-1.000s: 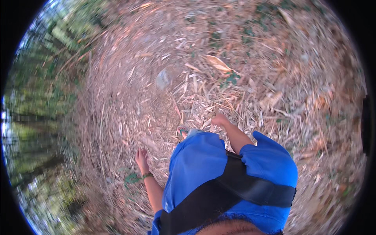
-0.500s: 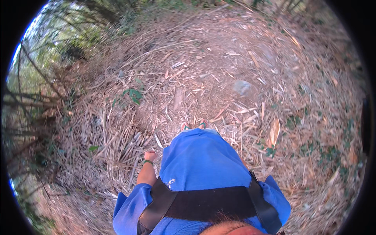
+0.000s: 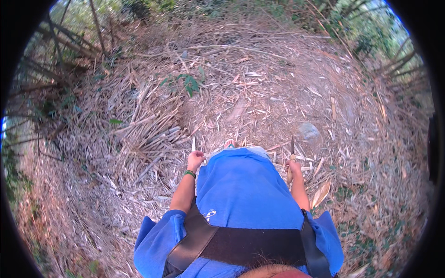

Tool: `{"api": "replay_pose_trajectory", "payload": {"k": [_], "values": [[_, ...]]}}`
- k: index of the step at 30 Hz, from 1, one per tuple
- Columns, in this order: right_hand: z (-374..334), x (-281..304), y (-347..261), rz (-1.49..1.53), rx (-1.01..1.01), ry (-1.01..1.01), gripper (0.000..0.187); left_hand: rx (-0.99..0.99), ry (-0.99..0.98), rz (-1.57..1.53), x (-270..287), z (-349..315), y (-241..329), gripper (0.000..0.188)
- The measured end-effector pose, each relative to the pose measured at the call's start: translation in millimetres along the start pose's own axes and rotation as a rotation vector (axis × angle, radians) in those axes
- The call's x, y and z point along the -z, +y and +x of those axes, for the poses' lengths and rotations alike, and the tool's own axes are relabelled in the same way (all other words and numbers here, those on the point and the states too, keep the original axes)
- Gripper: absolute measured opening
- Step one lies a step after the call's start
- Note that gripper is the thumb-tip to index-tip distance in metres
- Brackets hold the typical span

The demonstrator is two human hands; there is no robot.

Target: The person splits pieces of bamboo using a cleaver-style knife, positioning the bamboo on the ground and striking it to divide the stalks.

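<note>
Knife [image 3: 292,147] – dark thin blade w/ pale wooden handle – sits in the right hand [image 3: 293,167], fist clenched round the handle, blade pointing toward 12 o'clock, at approx 3 o'clock from the blue shirt [image 3: 245,190]. I see the left hand [image 3: 194,160] at 9 o'clock of the shirt, fingers curled shut round a pale thin sliver [image 3: 193,144] that sticks up toward 12 – can't tell what it is, maybe a bamboo strip. Green band [image 3: 189,174] on the left wrist. Both forearms bare, hanging beside the body, hands well apart w/ the torso between. Black straps [image 3: 241,243] cross the shirt at 6 o'clock. Ground all round is dry bamboo litter [image 3: 259,92] – straw-coloured leaves and split stalks. Bundle of cut stalks [image 3: 148,134] lies at 10 o'clock from the left hand, near it. Grey stone [image 3: 308,131] at 1 o'clock of the knife tip, just beside. Small green-leaf plant [image 3: 187,83] at 12 o'clock, further out. Standing bamboo stems [image 3: 69,37] at 10–11 o'clock along the rim.
</note>
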State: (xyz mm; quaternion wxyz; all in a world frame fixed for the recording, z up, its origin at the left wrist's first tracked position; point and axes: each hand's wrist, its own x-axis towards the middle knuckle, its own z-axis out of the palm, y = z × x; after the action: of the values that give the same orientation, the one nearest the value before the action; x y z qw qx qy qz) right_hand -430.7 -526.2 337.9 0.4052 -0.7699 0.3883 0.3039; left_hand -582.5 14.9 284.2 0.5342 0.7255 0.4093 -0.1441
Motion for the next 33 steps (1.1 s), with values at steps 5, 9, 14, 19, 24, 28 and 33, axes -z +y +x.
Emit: {"api": "replay_pose_trajectory", "payload": {"k": [5, 9, 14, 19, 24, 28, 33], "values": [[0, -31, -47, -0.167, 0.13, -0.048, 0.025, 0.025, 0.171, -0.168, 34, -24, -46, 0.032], [56, -16, -2, -0.368, 0.099, -0.102, 0.031, 0.123, 0.28, -0.311, 38, -71, -60, 0.036], [100, -7, 18, -0.579, -0.053, -0.291, 0.029, 0.254, 0.483, -0.71, -1, -184, -111, 0.024], [92, -26, 19, -0.782, 0.009, -0.373, 0.023, 0.567, 0.519, -0.642, -86, -315, -135, 0.018], [111, -45, 15, -0.933, 0.135, -0.54, 0.021, 0.701, 0.63, -0.617, -192, -411, -187, 0.019], [131, -99, -14, -1.16, 0.188, -0.548, 0.02, 0.663, 0.765, -0.876, -296, -449, -238, 0.02], [71, -149, -87, -1.317, 0.44, -0.479, 0.026, 0.897, 0.711, -1.298, -355, -448, -211, 0.023]]}}
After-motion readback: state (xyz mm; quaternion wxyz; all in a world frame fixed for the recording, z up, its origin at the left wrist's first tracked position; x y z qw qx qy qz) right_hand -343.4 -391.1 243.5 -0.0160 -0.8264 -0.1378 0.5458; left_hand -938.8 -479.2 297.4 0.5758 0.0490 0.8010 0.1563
